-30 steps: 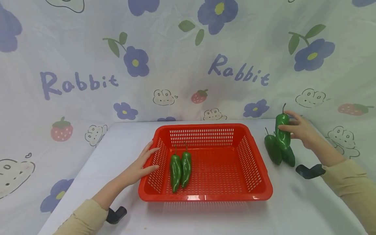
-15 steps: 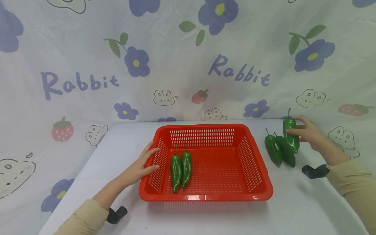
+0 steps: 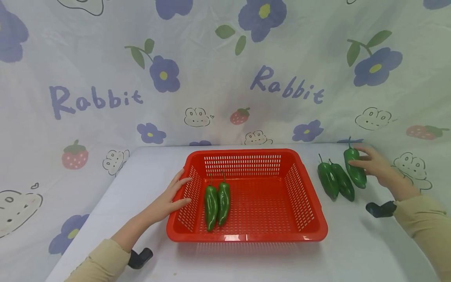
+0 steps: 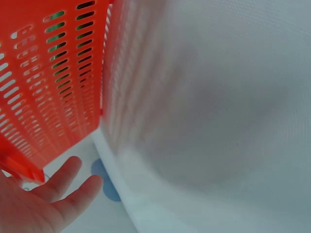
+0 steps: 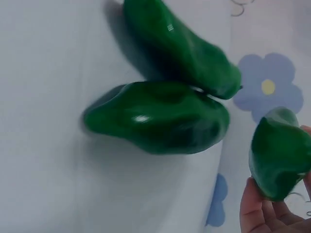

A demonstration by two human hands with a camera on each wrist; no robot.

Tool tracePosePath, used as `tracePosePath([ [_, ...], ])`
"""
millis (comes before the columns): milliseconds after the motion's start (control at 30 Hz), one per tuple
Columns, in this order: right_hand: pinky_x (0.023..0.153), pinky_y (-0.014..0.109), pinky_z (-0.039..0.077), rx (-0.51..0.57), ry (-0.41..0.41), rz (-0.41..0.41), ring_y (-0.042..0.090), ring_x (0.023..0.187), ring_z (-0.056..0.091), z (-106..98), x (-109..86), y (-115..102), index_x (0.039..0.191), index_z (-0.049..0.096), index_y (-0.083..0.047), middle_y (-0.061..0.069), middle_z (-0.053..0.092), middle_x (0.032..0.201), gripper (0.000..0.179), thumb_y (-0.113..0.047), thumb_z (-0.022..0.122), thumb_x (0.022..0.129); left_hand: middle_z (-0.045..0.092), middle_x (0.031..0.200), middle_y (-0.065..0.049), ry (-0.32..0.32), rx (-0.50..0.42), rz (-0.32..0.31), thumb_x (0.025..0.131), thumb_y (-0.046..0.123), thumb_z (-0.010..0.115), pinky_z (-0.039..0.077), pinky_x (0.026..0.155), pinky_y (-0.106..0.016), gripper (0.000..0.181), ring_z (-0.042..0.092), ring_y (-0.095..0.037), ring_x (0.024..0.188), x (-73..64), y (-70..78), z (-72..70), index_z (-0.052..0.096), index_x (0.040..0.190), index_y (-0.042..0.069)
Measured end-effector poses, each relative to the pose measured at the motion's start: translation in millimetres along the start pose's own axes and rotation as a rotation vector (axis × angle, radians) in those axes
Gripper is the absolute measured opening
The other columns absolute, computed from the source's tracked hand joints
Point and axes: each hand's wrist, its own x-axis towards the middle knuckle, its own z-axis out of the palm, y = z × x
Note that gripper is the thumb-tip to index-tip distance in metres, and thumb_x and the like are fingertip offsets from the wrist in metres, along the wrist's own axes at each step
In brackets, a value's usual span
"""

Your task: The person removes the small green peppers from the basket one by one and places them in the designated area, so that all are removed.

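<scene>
My left hand [image 3: 165, 203] holds the left rim of a red perforated plastic basket [image 3: 246, 237]; thumb and a finger lie inside the wall. Two of its fingers [image 4: 82, 194] show outside the basket in the left wrist view. Two long green chili peppers [image 3: 211, 207] with thin stems lie side by side at the basket's left. Over the table's far right, my right hand [image 3: 377, 166] grips a green chili pepper [image 3: 353, 168], stem up, between thumb and fingers. Two more green chili peppers [image 5: 165, 119] lie on the table just left of it.
A white cloth covers the table [image 3: 151, 168]. Behind it hangs a curtain [image 3: 211, 78] printed with flowers, strawberries and rabbits. A dark curved mount [image 3: 380, 209] sits at the right wrist, and another dark mount [image 3: 140, 258] at the left.
My right hand has moved right and slightly down with its pepper, away from the two peppers on the table, which are now fully in sight. The left hand and basket have stayed still.
</scene>
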Motion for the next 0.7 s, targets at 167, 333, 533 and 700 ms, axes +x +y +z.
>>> tracePosePath([
  [167, 0.095, 0.065, 0.031, -0.018, -0.006, 0.034, 0.057, 0.121, 0.025, -0.1, 10.1, 22.7, 0.145, 0.001, -0.002, 0.044, 0.013, 0.137, 0.081, -0.038, 0.051, 0.092, -0.005, 0.153, -0.011, 0.001, 0.0, 0.003, 0.086, 0.027, 0.058, 0.055, 0.076, -0.037, 0.065, 0.025, -0.045, 0.129, 0.1, -0.2, 0.5, 0.028, 0.141, 0.01],
  [333, 0.089, 0.063, 0.038, -0.052, 0.052, 0.066, 0.051, 0.121, 0.033, 2.1, 25.8, 51.8, 0.148, 0.01, -0.015, 0.038, 0.02, 0.139, 0.085, -0.049, 0.057, 0.085, -0.005, 0.153, -0.011, 0.002, 0.005, 0.005, 0.086, 0.027, 0.058, 0.055, 0.076, -0.038, 0.065, 0.024, -0.044, 0.129, -0.1, 0.6, 0.3, 0.027, 0.141, 0.01],
  [533, 0.091, 0.067, 0.031, -0.023, 0.046, 0.078, 0.058, 0.121, 0.024, 8.3, 18.0, 47.5, 0.146, 0.006, -0.006, 0.042, 0.016, 0.137, 0.085, -0.047, 0.052, 0.088, -0.005, 0.153, -0.011, 0.004, 0.014, 0.006, 0.086, 0.026, 0.058, 0.055, 0.076, -0.038, 0.064, 0.024, -0.044, 0.129, 0.0, -0.3, 0.8, 0.028, 0.141, 0.01],
  [700, 0.091, 0.072, 0.026, -0.022, 0.045, 0.124, 0.059, 0.122, 0.019, 13.1, 9.7, 37.8, 0.145, 0.005, -0.002, 0.043, 0.013, 0.137, 0.085, -0.046, 0.051, 0.089, -0.005, 0.153, -0.011, 0.005, 0.007, 0.007, 0.086, 0.026, 0.059, 0.055, 0.075, -0.037, 0.064, 0.026, -0.045, 0.128, 0.0, -2.1, 1.3, 0.029, 0.14, 0.01],
])
